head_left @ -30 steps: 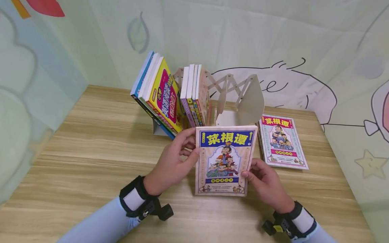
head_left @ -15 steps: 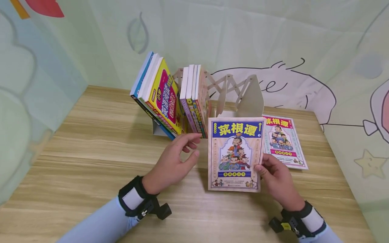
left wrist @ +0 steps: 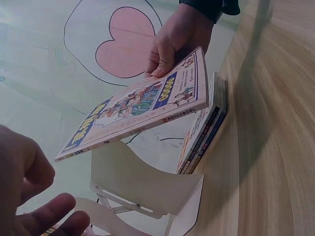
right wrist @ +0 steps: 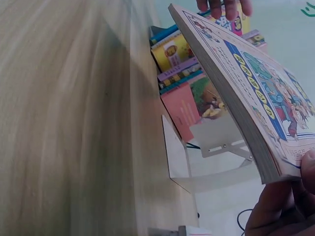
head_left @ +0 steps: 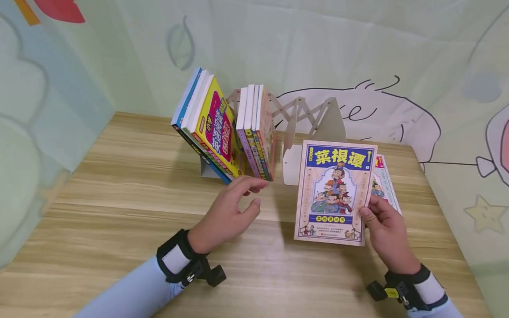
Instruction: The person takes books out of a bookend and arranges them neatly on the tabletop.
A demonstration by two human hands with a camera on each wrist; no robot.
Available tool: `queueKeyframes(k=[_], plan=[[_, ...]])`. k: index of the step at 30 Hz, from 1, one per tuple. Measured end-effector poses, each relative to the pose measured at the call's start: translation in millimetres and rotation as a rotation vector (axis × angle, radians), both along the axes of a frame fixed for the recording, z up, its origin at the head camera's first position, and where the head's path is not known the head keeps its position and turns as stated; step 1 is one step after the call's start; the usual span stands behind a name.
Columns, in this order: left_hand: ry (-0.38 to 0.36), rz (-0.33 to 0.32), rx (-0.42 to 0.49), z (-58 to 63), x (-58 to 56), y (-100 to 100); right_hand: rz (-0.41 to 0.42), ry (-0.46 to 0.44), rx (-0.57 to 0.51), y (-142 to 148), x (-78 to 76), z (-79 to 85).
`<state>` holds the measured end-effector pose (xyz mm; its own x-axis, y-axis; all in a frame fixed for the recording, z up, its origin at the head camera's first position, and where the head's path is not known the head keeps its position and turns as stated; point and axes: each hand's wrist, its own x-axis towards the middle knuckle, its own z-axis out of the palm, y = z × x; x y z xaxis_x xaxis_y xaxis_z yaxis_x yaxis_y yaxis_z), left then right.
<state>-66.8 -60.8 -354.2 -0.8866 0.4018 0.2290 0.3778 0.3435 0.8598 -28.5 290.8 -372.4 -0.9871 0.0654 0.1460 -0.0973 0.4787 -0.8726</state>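
In the head view my right hand (head_left: 391, 238) pinches a paperback book (head_left: 336, 194) by its lower right edge, thumb on the front cover. The cover has a blue title band and cartoon figures. The book hangs above the table, partly hiding a similar book with a red band (head_left: 383, 185) that tops a small stack. My left hand (head_left: 226, 212) hovers with relaxed, bent fingers and touches nothing; the upright books (head_left: 254, 132) stand just beyond it. From the left wrist, the held book (left wrist: 142, 105) appears tilted above the stacked books (left wrist: 204, 128).
A beige folding bookshelf (head_left: 292, 165) stands at the back of the wooden table (head_left: 131, 190). Larger books (head_left: 210, 128) lean left in its left section, thinner ones stand beside them. Its right sections hold no books. A printed cloth wall (head_left: 278, 44) rises behind.
My left hand has let go of the book and stays near its former place. My right hand has carried the book to the right, over the stack, and raised it slightly.
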Motion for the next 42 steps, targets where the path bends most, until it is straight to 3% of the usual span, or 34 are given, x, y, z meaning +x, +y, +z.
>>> queueKeyframes(k=[8,13,19,26,30,35,42], plan=[[-0.022,0.01,-0.003,-1.7,-0.2,1.5,-0.086,0.047,0.018,18.3,-2.7,8.1],[-0.022,0.012,-0.004,-3.5,-0.7,0.9,-0.129,0.053,-0.1,31.9,-5.5,9.0],[-0.032,0.014,-0.009,-5.1,-0.1,0.7,-0.177,0.026,-0.119,46.9,-11.8,6.1],[-0.027,0.008,-0.007,-6.1,0.4,1.4,-0.177,0.013,-0.32,65.7,-19.9,3.4],[-0.03,0.006,-0.008,-6.3,0.6,1.3,-0.193,-0.015,-0.336,76.0,-23.2,3.1],[-0.023,0.008,-0.017,-6.1,0.3,0.7,-0.22,-0.084,-0.328,88.5,-27.2,-1.5],[-0.012,0.008,-0.017,-7.1,0.1,0.1,-0.26,-0.227,-0.06,102.2,-35.5,-7.8]])
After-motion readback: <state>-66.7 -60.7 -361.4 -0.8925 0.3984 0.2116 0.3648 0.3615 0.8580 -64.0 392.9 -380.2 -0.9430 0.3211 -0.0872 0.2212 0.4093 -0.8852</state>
